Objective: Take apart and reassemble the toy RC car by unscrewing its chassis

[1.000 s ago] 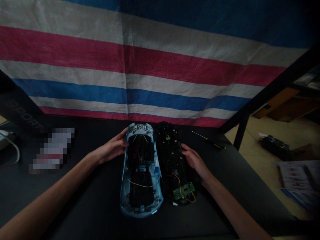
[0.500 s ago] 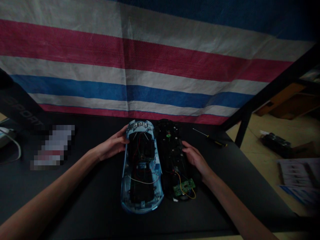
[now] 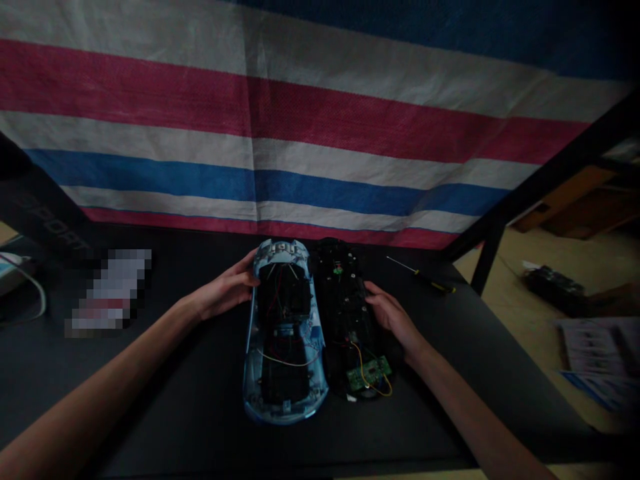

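A blue toy car body shell lies with its hollow inside facing up, showing black inner parts and thin wires. My left hand grips its upper left edge, the thumb on the rim and the other fingers partly hidden behind it. Close along the shell's right side lies the black toy car chassis. A green circuit board with a yellow wire sits at its near end. My right hand is closed on the chassis's right side, with the fingertips partly out of sight.
Right of the chassis, a screwdriver lies on the black table. A blurred-out flat object and a white device with a cable are at the left. Behind hangs a striped sheet. A dark object and papers lie beyond the right edge.
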The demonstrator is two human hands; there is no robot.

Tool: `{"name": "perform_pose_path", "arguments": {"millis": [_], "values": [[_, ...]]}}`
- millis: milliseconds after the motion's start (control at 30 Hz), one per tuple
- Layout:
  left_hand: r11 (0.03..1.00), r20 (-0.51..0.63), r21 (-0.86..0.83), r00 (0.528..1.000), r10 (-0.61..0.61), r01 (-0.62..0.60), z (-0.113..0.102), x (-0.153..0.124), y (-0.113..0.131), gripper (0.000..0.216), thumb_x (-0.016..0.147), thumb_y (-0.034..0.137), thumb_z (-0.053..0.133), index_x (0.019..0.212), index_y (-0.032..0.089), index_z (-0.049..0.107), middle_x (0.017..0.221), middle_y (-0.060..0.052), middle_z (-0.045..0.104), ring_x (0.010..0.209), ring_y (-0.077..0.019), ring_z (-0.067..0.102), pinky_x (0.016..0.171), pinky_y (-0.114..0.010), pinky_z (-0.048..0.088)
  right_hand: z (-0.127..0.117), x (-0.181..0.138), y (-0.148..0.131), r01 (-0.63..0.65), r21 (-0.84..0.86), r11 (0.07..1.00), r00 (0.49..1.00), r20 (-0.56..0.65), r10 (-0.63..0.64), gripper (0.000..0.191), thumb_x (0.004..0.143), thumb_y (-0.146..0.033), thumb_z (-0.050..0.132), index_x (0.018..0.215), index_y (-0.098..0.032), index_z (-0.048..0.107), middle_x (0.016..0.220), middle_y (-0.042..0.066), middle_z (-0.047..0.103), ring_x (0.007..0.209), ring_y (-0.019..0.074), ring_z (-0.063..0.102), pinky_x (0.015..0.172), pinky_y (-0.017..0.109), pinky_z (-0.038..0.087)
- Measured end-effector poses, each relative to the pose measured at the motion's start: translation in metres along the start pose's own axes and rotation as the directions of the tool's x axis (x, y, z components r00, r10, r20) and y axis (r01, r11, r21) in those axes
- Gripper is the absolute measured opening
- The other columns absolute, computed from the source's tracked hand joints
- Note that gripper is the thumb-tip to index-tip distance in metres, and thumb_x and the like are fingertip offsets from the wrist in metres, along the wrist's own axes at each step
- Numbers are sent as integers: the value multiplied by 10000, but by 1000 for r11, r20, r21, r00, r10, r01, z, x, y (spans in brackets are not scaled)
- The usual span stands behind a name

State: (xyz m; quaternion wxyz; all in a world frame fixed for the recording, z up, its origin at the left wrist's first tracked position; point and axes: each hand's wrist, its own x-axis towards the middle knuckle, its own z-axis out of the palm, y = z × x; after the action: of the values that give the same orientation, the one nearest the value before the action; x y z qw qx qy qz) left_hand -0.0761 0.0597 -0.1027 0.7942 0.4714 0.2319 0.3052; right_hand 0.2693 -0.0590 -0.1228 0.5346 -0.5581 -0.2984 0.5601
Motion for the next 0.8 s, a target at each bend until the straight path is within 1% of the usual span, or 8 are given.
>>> {"name": "perform_pose_path", "arguments": {"millis": [167, 267, 467, 667, 800], "values": [[1000, -7, -4, 1000, -14, 14, 2, 0, 1, 746, 834, 138, 683, 1514, 399, 520, 1338, -32, 661, 1103, -236, 629, 885, -325, 532, 0, -1, -1, -28, 15, 1000, 1000, -1, 28, 445, 713, -398, 752, 1152, -325, 731, 1199, -2, 797, 1317, 343, 650, 1138, 514, 494], [1000, -6, -3, 1000, -13, 13, 2, -1, 1, 743, 837, 147, 692, 1514, 405, 520, 1357, -31, 655, 1117, -240, 621, 894, -328, 527, 0, 0, 0, -24, 11, 1000, 1000, -15, 24, 466, 714, -401, 746, 1174, -327, 726, 1208, -3, 795, 1313, 340, 654, 1133, 514, 498], [1000, -39, -16, 999, -27, 26, 0, -1, 1, 751, 824, 153, 721, 1505, 411, 538, 1310, -27, 673, 1078, -230, 623, 884, -321, 519, 0, -2, -2, -24, 1, 1000, 1000, -2, 24, 461, 722, -417, 749, 1173, -327, 732, 1223, -12, 791, 1321, 338, 647, 1153, 513, 481], [1000, 15, -14, 1000, -6, 6, 2, -1, 2, 725, 845, 138, 687, 1501, 409, 539, 1351, -24, 669, 1105, -243, 630, 909, -337, 516, 2, -5, -5, -25, -7, 1000, 999, 25, 25, 454, 733, -416, 747, 1180, -336, 735, 1212, -15, 794, 1335, 336, 640, 1148, 517, 485], [1000, 9, -5, 1000, -8, 8, 2, -1, 2, 741, 846, 128, 678, 1517, 402, 520, 1352, -29, 667, 1109, -240, 626, 913, -334, 516, 2, -4, -5, -25, -21, 999, 999, 22, 26, 475, 735, -422, 741, 1202, -332, 734, 1221, -7, 791, 1320, 338, 649, 1134, 512, 495]]}}
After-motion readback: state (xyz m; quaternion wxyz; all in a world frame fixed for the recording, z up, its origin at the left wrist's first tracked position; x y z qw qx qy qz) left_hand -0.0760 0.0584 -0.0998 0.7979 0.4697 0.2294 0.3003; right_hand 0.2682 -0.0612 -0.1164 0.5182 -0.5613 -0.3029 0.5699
